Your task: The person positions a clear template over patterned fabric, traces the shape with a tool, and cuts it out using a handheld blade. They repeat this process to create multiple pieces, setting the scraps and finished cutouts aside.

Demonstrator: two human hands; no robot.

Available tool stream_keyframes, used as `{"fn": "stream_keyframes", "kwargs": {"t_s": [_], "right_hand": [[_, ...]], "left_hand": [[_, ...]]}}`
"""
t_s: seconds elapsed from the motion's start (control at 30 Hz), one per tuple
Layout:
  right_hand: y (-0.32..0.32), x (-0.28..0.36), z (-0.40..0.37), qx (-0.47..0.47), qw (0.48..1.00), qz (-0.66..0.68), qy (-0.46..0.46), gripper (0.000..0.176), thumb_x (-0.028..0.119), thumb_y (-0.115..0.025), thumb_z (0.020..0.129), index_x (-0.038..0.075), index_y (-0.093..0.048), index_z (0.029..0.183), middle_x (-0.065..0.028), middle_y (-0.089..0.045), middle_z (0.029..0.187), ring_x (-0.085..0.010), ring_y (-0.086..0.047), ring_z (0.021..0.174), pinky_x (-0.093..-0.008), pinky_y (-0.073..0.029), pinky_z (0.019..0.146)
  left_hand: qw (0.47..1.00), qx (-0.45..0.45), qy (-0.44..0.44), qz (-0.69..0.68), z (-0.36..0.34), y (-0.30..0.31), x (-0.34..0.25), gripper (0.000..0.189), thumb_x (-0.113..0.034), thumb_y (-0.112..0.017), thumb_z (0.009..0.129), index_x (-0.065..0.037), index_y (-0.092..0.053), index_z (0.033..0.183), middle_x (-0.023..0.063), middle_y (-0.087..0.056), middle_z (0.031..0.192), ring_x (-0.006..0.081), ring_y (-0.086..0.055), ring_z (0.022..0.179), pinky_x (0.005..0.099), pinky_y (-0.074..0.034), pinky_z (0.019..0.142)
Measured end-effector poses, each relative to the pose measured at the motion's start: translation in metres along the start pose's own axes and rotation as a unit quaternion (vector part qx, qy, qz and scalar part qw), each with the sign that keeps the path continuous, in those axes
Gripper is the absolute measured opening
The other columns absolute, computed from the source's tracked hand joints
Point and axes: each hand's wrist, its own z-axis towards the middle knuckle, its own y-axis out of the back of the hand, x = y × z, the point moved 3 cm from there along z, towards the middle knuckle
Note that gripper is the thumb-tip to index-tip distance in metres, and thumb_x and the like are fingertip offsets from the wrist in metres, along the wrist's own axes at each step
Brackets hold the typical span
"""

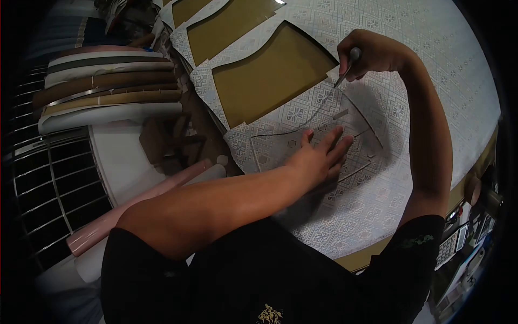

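My left hand (318,156) lies flat with its fingers spread on a clear, see-through pattern template (286,143) with dark edges. Under the template is a pale sheet (334,210) printed with a geometric pattern. My right hand (372,51) pinches a slim pointed metal tool (346,71) with a rounded grey end. Its tip points down at the template's upper corner. Just beyond is a curved cut-out (270,75) in the sheet, with a mustard-brown surface showing through.
Further cut-outs (229,27) run along the sheet's far left edge. Rolls of material (113,86) lie stacked on a wire rack (54,183) at left, and a pink roll (135,208) leans nearer me. A calculator (448,248) sits among clutter at right.
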Motion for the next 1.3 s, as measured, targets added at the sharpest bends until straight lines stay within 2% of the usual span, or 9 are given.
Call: {"fn": "stream_keyframes", "kwargs": {"t_s": [0.53, 0.63, 0.77, 0.83, 0.93, 1.0, 1.07, 1.13, 1.3], "right_hand": [[-0.066, 0.022, 0.029, 0.16, 0.981, 0.097, 0.056, 0.021, -0.002, -0.084, 0.079, 0.0, -0.074, 0.097, -0.0075, -0.073, 0.09, -0.0159, -0.075, 0.079, -0.027, -0.064, 0.071], [-0.074, 0.029, 0.024, 0.128, 0.987, 0.089, 0.041, 0.021, -0.004, -0.086, 0.078, -0.001, -0.074, 0.096, -0.0066, -0.076, 0.092, -0.0151, -0.074, 0.085, -0.0304, -0.063, 0.075], [-0.088, 0.023, 0.016, 0.071, 0.991, 0.074, 0.09, 0.02, -0.004, -0.084, 0.079, -0.001, -0.074, 0.097, -0.0061, -0.076, 0.092, -0.0146, -0.073, 0.084, -0.0293, -0.061, 0.076], [-0.096, 0.024, 0.011, 0.049, 0.988, 0.069, 0.126, 0.021, -0.002, -0.083, 0.079, -0.001, -0.074, 0.098, -0.0068, -0.076, 0.092, -0.014, -0.074, 0.081, -0.0286, -0.061, 0.075], [-0.111, 0.031, 0.001, -0.013, 0.989, 0.064, 0.131, 0.018, -0.003, -0.081, 0.08, -0.001, -0.074, 0.097, -0.0068, -0.076, 0.091, -0.0149, -0.074, 0.086, -0.0301, -0.059, 0.079], [-0.127, 0.036, -0.001, -0.01, 0.982, 0.187, 0.034, 0.018, -0.002, -0.081, 0.08, 0.001, -0.073, 0.096, -0.0077, -0.077, 0.092, -0.018, -0.075, 0.09, -0.0325, -0.058, 0.082], [-0.15, 0.045, 0.006, -0.064, 0.982, 0.158, 0.083, 0.019, -0.002, -0.081, 0.079, 0.001, -0.073, 0.096, -0.0087, -0.077, 0.092, -0.0211, -0.075, 0.09, -0.0341, -0.057, 0.083], [-0.17, 0.059, 0.022, -0.136, 0.971, 0.107, 0.165, 0.019, -0.001, -0.08, 0.078, 0.002, -0.073, 0.096, -0.0111, -0.077, 0.093, -0.0272, -0.075, 0.087, -0.0371, -0.057, 0.082], [-0.184, 0.102, 0.04, -0.144, 0.971, 0.04, 0.184, 0.019, -0.001, -0.079, 0.077, 0.004, -0.073, 0.095, -0.0137, -0.077, 0.092, -0.0326, -0.075, 0.084, -0.04, -0.057, 0.079]], "left_hand": [[1.0, -0.014, 0.014, 0.007, 0.0, 0.001, -0.004, 0.047, -0.031, -0.057, 0.101, -0.025, -0.058, 0.148, 0.013, -0.02, 0.176, 0.0425, -0.025, 0.158, 0.0672, -0.054, 0.101], [0.999, 0.027, 0.03, -0.031, 0.005, -0.006, -0.008, 0.047, -0.029, -0.053, 0.105, -0.03, -0.051, 0.152, 0.0087, -0.008, 0.179, 0.0435, -0.011, 0.162, 0.0789, -0.038, 0.108], [0.998, 0.048, 0.024, -0.034, 0.009, -0.008, -0.006, 0.048, -0.031, -0.053, 0.105, -0.031, -0.05, 0.153, 0.0083, -0.005, 0.18, 0.0437, -0.008, 0.163, 0.0809, -0.035, 0.108], [0.998, 0.052, -0.001, -0.047, 0.007, -0.001, -0.003, 0.053, -0.031, -0.054, 0.104, -0.025, -0.05, 0.156, 0.0123, -0.013, 0.178, 0.0435, -0.017, 0.162, 0.0733, -0.045, 0.108], [0.997, 0.077, -0.008, -0.022, 0.007, 0.006, -0.002, 0.058, -0.03, -0.053, 0.104, -0.024, -0.044, 0.161, 0.0132, -0.011, 0.179, 0.0435, -0.018, 0.162, 0.0756, -0.044, 0.107], [0.997, 0.075, -0.004, -0.014, 0.007, -0.002, -0.004, 0.058, -0.03, -0.052, 0.105, -0.025, -0.041, 0.162, 0.0136, -0.012, 0.179, 0.0438, -0.018, 0.162, 0.0737, -0.042, 0.11], [0.997, 0.071, 0.0, -0.004, 0.012, -0.002, -0.007, 0.059, -0.03, -0.051, 0.106, -0.025, -0.039, 0.163, 0.014, -0.013, 0.179, 0.0441, -0.019, 0.162, 0.0718, -0.04, 0.114], [0.974, 0.213, -0.059, 0.044, 0.021, -0.006, -0.01, 0.06, -0.034, -0.042, 0.11, -0.025, -0.03, 0.168, 0.0119, -0.014, 0.179, 0.041, -0.019, 0.162, 0.0629, -0.028, 0.126], [0.998, 0.016, 0.039, 0.039, 0.045, -0.064, -0.009, 0.064, -0.04, -0.03, 0.112, -0.021, -0.015, 0.172, 0.0082, -0.015, 0.179, 0.0355, -0.019, 0.163, 0.0533, -0.012, 0.133]]}}
